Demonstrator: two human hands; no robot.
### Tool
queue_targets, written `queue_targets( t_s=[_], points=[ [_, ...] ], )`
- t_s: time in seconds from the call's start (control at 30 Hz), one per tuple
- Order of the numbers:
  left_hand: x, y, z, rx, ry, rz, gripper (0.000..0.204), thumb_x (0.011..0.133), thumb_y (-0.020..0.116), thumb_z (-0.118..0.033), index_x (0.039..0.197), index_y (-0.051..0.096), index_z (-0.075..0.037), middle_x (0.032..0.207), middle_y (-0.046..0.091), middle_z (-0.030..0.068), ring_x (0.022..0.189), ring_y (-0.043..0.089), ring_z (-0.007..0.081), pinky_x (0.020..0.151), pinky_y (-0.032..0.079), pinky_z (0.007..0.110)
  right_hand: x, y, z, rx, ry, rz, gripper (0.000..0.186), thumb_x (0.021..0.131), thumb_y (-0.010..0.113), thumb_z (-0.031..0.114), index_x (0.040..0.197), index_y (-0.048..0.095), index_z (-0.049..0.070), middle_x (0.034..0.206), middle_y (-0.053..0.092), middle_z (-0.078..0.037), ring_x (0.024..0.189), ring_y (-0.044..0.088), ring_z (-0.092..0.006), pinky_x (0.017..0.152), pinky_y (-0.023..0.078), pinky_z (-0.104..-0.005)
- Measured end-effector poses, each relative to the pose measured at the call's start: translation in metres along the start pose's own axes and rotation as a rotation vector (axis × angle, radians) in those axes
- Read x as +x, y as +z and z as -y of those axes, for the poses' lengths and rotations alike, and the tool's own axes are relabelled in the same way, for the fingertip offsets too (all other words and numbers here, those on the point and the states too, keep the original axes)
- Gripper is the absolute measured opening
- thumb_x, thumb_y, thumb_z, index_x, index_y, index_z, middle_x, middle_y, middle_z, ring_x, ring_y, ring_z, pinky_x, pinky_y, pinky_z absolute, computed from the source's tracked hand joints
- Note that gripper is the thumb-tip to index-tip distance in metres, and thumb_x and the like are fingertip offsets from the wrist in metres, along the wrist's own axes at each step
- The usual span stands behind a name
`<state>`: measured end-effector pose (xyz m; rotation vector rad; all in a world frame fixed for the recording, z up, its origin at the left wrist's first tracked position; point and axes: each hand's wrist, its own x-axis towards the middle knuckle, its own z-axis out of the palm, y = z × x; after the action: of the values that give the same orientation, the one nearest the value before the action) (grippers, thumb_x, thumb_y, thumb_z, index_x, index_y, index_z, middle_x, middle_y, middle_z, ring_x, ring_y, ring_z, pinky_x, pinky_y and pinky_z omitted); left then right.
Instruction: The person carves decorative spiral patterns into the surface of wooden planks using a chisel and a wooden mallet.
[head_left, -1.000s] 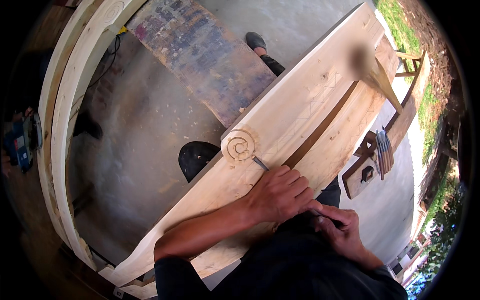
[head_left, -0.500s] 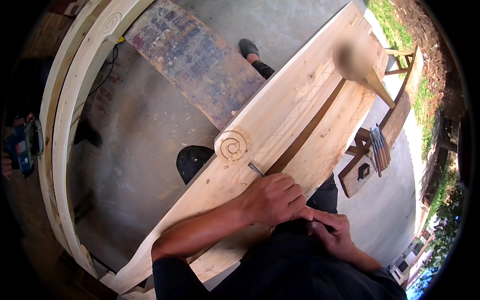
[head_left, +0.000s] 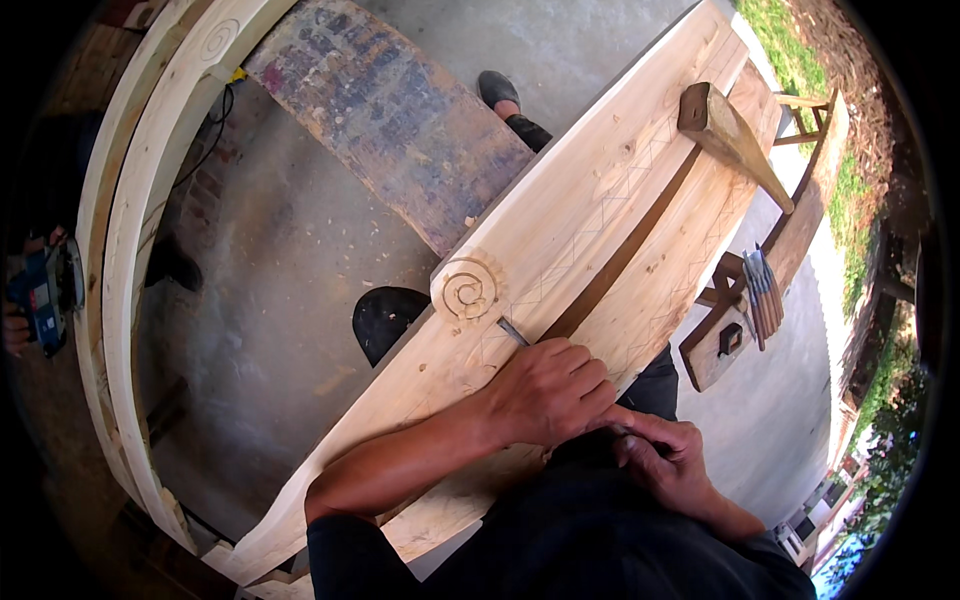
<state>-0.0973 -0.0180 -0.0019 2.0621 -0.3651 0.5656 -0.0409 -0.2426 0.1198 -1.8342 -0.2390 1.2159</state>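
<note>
Pale wooden boards (head_left: 600, 200) run diagonally in front of me, with a long dark gap between them. A carved spiral (head_left: 468, 288) marks the near one, and pencilled zigzag lines run along the wood. My left hand (head_left: 555, 392) is closed around a chisel (head_left: 512, 331); its metal blade points at the wood just below the spiral. The handle is hidden in my fist. My right hand (head_left: 665, 452) is curled against the left fist, at the rear end of the chisel. My left forearm rests along the board.
A wooden mallet (head_left: 735, 145) lies across the far boards. Several carving tools (head_left: 762, 300) and a small black block (head_left: 731, 338) sit on a bench (head_left: 705, 365) at right. Left are a paint-stained plank (head_left: 390, 120), curved beams (head_left: 150, 200) and another person's blue power tool (head_left: 42, 300).
</note>
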Motion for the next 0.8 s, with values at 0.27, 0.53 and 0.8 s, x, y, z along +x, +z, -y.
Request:
queue_targets(
  t_s=[0.27, 0.53, 0.8],
  points=[
    [0.003, -0.002, 0.000, -0.028, -0.007, -0.023, 0.046, 0.095, 0.086, -0.034, 0.075, 0.051, -0.012, 0.072, 0.044, 0.0040, 0.066, 0.053, 0.0231, 0.060, 0.043, 0.038, -0.003, 0.000, 0.008, -0.008, 0.008, -0.012, 0.040, 0.112, 0.058, -0.003, 0.149, 0.072, 0.002, 0.094, 0.077, -0.004, 0.066, 0.060, -0.0054, 0.061, 0.049, -0.0224],
    [0.002, -0.002, 0.001, -0.037, -0.014, -0.022, 0.044, 0.094, 0.086, -0.034, 0.075, 0.053, -0.012, 0.073, 0.046, 0.0038, 0.066, 0.055, 0.0228, 0.059, 0.044, 0.038, -0.005, 0.010, 0.011, 0.049, 0.003, -0.058, 0.040, 0.113, 0.061, -0.001, 0.151, 0.071, 0.002, 0.091, 0.074, -0.003, 0.064, 0.055, -0.0032, 0.059, 0.045, -0.0216],
    [0.000, 0.003, 0.000, -0.008, -0.091, -0.065, 0.055, 0.100, 0.081, -0.045, 0.067, 0.050, -0.014, 0.066, 0.044, 0.0012, 0.059, 0.050, 0.0211, 0.054, 0.037, 0.037, -0.004, 0.016, 0.006, 0.139, 0.089, -0.039, 0.035, 0.112, 0.065, -0.001, 0.145, 0.074, 0.002, 0.098, 0.077, -0.006, 0.073, 0.062, -0.0074, 0.065, 0.051, -0.0252]
  ],
)
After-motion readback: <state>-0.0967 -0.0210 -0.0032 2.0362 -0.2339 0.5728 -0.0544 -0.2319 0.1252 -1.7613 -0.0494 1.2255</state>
